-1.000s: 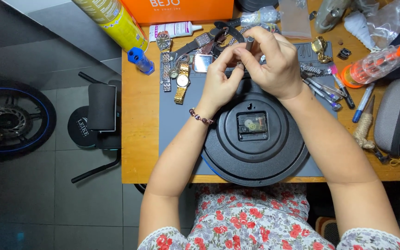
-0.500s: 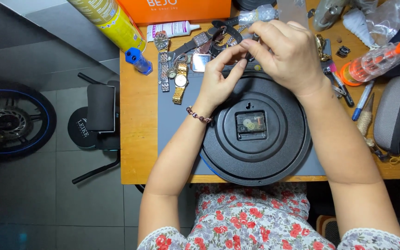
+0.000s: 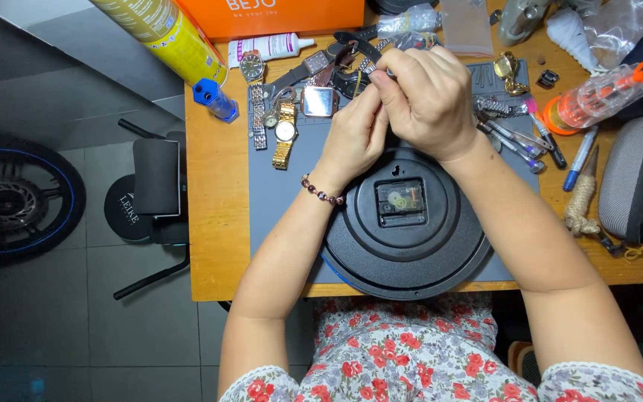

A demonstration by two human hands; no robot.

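A round black wall clock (image 3: 411, 257) lies face down on a grey mat (image 3: 284, 201), its square movement (image 3: 401, 202) showing a brass-coloured gear. Both my hands meet just above the clock's far edge. My left hand (image 3: 355, 138), with a bead bracelet at the wrist, pinches its fingertips against those of my right hand (image 3: 429, 100). The fingers of both hands close on a small object, and they hide it. Just beyond the fingertips lies a dark watch strap (image 3: 355, 45).
Several wristwatches lie at the mat's far left, among them a gold one (image 3: 286, 132). An orange box (image 3: 284, 13), a yellow can (image 3: 165, 33) and a white tube (image 3: 269, 48) stand behind. Small tools (image 3: 515, 138) and a clear orange-capped container (image 3: 600, 97) lie right. A stool (image 3: 154, 179) and a wheel (image 3: 16, 197) stand on the floor at left.
My hands stay pinched together above the clock. The fingers have only shifted slightly, and the clock has not moved.
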